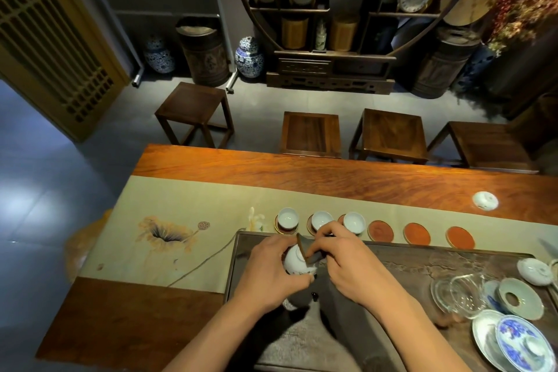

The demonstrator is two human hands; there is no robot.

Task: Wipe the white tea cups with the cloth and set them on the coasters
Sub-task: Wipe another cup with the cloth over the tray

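third coaster (342, 218) mostly hidden beneath its cup (354, 222).

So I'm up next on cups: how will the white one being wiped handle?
The white cup looks glazed, so probably slippery. It seems thin-walled, likely light and fragile. The left hand cradles it while the right hand works the cloth.

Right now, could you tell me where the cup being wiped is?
In the head view, the cup is low and centre, gripped by the left hand over the dark tea tray, just below the three cups on coasters.
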